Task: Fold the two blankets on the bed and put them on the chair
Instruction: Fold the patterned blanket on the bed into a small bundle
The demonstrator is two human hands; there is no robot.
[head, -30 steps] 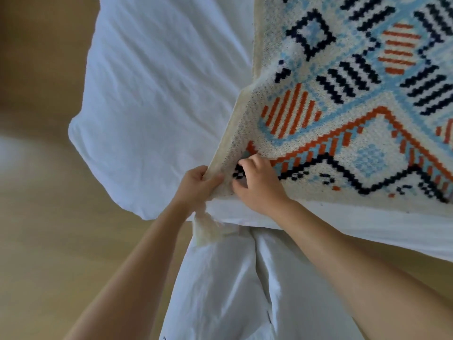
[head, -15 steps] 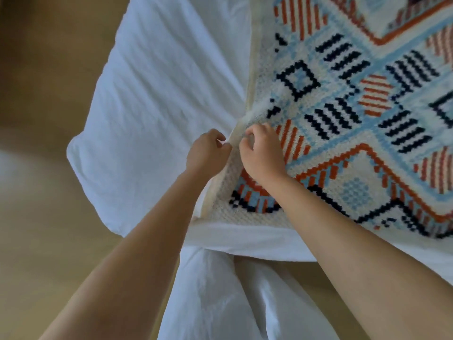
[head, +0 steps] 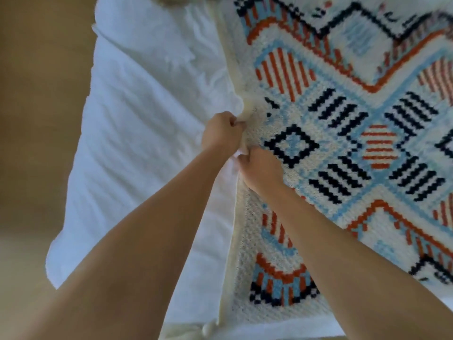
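A cream knitted blanket (head: 343,148) with orange, light blue and navy geometric patterns lies spread over the right part of the bed. My left hand (head: 220,134) pinches its cream left edge, fingers curled. My right hand (head: 259,168) grips the same edge just below and right of the left hand, resting on the blanket. Both arms reach out from the bottom of the view. A cream tassel (head: 208,328) hangs at the blanket's near corner. No second blanket and no chair can be made out.
The white bed sheet (head: 137,148) covers the mattress left of the blanket. A wooden floor (head: 36,143) runs along the bed's left side. Something cream and fuzzy (head: 176,0) shows at the top edge.
Both hands have travelled along the blanket's left edge from the near corner farther up the bed. The view has moved forward over the bed.
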